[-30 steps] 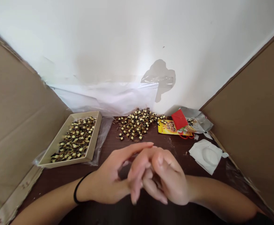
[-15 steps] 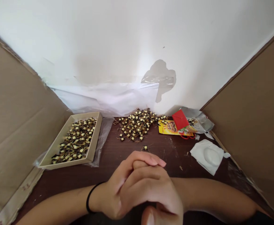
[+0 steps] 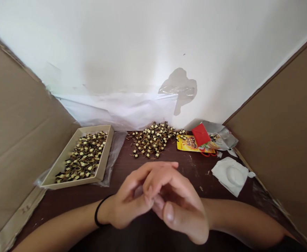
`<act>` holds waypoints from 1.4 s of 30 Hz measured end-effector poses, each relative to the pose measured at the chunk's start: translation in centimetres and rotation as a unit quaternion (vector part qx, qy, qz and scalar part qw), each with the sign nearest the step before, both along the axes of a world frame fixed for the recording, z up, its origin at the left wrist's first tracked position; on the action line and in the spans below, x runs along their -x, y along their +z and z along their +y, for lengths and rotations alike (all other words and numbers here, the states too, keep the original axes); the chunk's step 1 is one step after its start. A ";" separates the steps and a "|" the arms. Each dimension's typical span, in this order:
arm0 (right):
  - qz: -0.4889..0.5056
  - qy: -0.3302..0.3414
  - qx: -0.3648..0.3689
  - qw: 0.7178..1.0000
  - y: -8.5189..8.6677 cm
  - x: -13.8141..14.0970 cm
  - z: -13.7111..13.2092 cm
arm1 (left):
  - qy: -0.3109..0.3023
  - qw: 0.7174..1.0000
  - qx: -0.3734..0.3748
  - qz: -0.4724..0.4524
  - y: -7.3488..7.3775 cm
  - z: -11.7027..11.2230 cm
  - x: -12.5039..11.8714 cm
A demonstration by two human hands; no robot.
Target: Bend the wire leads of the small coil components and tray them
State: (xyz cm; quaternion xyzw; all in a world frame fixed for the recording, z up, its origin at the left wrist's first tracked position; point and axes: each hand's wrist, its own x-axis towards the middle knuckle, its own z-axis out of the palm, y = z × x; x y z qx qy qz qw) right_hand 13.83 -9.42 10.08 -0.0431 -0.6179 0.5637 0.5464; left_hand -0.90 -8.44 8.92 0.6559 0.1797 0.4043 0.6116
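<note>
My left hand [image 3: 126,204], with a black band on its wrist, and my right hand [image 3: 187,210] meet over the near middle of the dark wooden table [image 3: 122,168]. Their fingers are curled and overlap each other, and whatever lies between them is hidden. Beyond the hands, against the wall, lies a loose pile of small black-and-cream parts with thin wire leads [image 3: 152,140]. A beige tray [image 3: 105,157] at the left holds several more of the same parts.
Cardboard panels stand at the left [image 3: 17,122] and at the right [image 3: 287,122]. A clear plastic sheet [image 3: 122,110] hangs on the white wall. At the back right lie a yellow snack packet [image 3: 188,144], a red packet [image 3: 200,134], a silver bag [image 3: 223,138] and a white tissue [image 3: 230,175].
My hands have kept moving over each other: they drew back toward me and closed together, then shifted forward a little. A single part seen on the table half a second ago is now hidden behind them.
</note>
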 end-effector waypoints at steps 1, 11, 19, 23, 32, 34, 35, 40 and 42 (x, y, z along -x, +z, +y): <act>0.010 0.017 0.052 0.998 -0.1 0.0 0.0 | -0.004 1.000 0.031 -0.006 0.5 0.2 0.2; -0.006 0.255 0.251 0.934 -1.3 0.5 0.7 | -0.067 0.995 0.077 -0.004 0.9 1.2 0.2; 0.004 0.015 0.094 0.995 -3.6 2.6 -2.1 | -0.066 0.995 -0.069 0.001 1.3 -0.9 -0.3; 0.002 0.023 0.070 0.997 -4.0 2.8 -2.7 | -0.049 0.992 -0.112 -0.026 1.4 -1.2 -0.1; -0.170 -0.187 0.075 0.965 -2.5 -2.2 7.1 | 0.264 0.937 -0.104 0.204 -4.3 5.0 -1.4; -0.198 -0.192 0.174 0.945 -5.3 -3.0 9.1 | 0.240 0.914 -0.193 0.266 -6.3 5.4 -1.8; -0.225 -0.219 0.199 0.928 -6.8 -3.4 9.8 | 0.227 0.901 -0.241 0.279 -7.1 5.4 -1.8; -0.252 -0.281 0.212 0.901 -11.7 -5.1 11.1 | 0.193 0.844 -0.340 0.367 -8.7 5.5 -1.4; -0.255 -0.301 0.202 0.896 -12.0 -5.3 11.5 | 0.182 0.830 -0.343 0.399 -8.8 5.8 -1.3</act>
